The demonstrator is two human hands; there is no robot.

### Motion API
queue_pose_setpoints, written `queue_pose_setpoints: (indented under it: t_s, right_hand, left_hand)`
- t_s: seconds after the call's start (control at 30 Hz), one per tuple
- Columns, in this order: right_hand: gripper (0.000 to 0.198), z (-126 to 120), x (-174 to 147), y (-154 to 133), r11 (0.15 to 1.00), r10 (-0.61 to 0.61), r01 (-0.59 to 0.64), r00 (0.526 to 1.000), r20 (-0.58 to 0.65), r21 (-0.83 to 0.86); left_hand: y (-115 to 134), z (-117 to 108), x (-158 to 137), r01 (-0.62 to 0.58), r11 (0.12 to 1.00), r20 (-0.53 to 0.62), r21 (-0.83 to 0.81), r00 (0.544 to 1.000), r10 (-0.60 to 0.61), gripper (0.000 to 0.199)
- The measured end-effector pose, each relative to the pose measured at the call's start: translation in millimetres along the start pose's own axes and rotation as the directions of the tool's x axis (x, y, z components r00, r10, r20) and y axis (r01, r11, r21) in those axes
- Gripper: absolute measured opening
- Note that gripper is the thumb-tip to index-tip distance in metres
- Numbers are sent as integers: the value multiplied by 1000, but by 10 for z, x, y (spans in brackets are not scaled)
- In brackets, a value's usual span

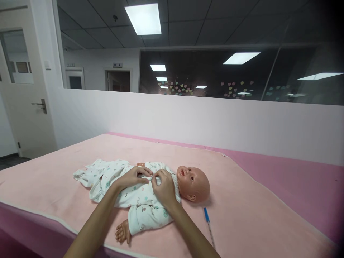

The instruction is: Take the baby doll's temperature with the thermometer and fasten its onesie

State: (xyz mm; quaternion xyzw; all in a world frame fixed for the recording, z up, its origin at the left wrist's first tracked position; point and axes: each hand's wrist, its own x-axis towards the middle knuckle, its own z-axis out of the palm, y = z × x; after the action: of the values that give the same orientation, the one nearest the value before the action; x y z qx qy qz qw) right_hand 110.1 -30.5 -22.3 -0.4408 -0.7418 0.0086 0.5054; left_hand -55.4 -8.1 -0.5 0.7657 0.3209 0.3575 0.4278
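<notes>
A baby doll (194, 183) lies on its back on a pink blanket (242, 215), head to the right, dressed in a white patterned onesie (142, 200). My left hand (133, 177) rests on the doll's chest, fingers pinching the onesie's front. My right hand (162, 188) meets it from the right and pinches the same fabric near the collar. The doll's bare hand (123, 232) sticks out of the near sleeve.
A blue-capped pen (208, 225) lies on the blanket just right of my right forearm. A darker pink mattress (295, 179) runs to a white partition wall (188, 118) behind. A white door (24, 89) stands at the far left.
</notes>
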Motion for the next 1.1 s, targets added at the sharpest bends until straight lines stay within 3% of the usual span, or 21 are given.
queue_pose_setpoints:
  t_s: [0.33, 0.53, 0.67, 0.87, 1.1]
  right_hand:
    - [11, -38, 12, -27, 1000, -6, 6, 999, 35, 5]
    - [12, -14, 7, -17, 999, -8, 9, 1000, 15, -31]
    - [12, -19, -4, -32, 998, -27, 28, 1000, 7, -64]
    - [13, -30, -13, -41, 998, -21, 21, 1000, -9, -62]
    - [12, -37, -7, -54, 998, -46, 46, 999, -2, -47]
  left_hand:
    - [69, 24, -29, 83, 988, -6, -131, 996, -85, 23]
    - [114, 33, -34, 21, 990, -20, -140, 999, -24, 23]
    - [102, 38, -24, -10, 997, -21, -76, 1000, 8, 33]
    - [58, 43, -6, -15, 1000, -41, 0, 999, 15, 31]
    - [31, 38, 3, -43, 998, -93, -47, 995, 39, 28]
